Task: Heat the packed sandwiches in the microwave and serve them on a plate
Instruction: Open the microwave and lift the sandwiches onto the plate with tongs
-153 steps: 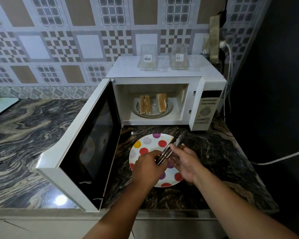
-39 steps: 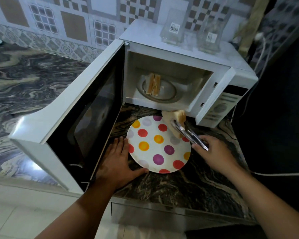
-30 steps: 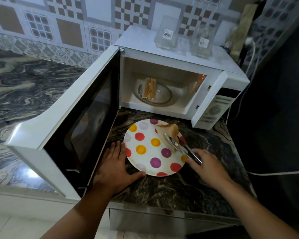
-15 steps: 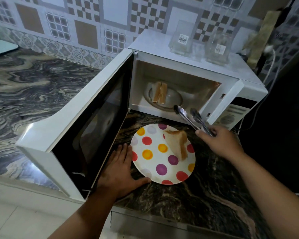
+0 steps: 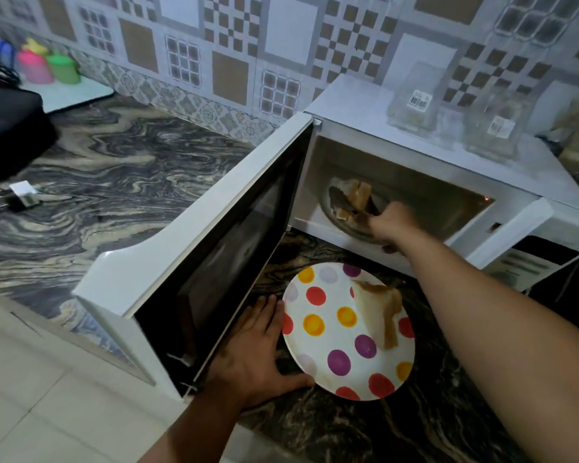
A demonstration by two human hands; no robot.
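Observation:
The white microwave (image 5: 415, 152) stands with its door (image 5: 214, 248) swung wide open. Inside, a sandwich (image 5: 356, 197) stands on the glass turntable (image 5: 348, 225). My right hand (image 5: 390, 223) reaches into the cavity, shut on metal tongs (image 5: 345, 202) whose tips are at that sandwich. On the counter in front lies a polka-dot plate (image 5: 318, 332) with one sandwich half (image 5: 380, 307) on its right side. My left hand (image 5: 251, 355) lies flat on the counter, fingers spread, thumb against the plate's near-left rim.
Two clear empty sandwich packs (image 5: 415, 101) stand on the microwave's top. A black bag (image 5: 7, 128) and a small white item (image 5: 22, 193) lie on the marbled counter (image 5: 114, 182) at the left. Coloured cups (image 5: 47, 66) stand at the far left by the tiled wall.
My right hand set one sandwich half on the plate, then moved the tongs up and into the microwave to the sandwich left there. My left hand stayed beside the plate.

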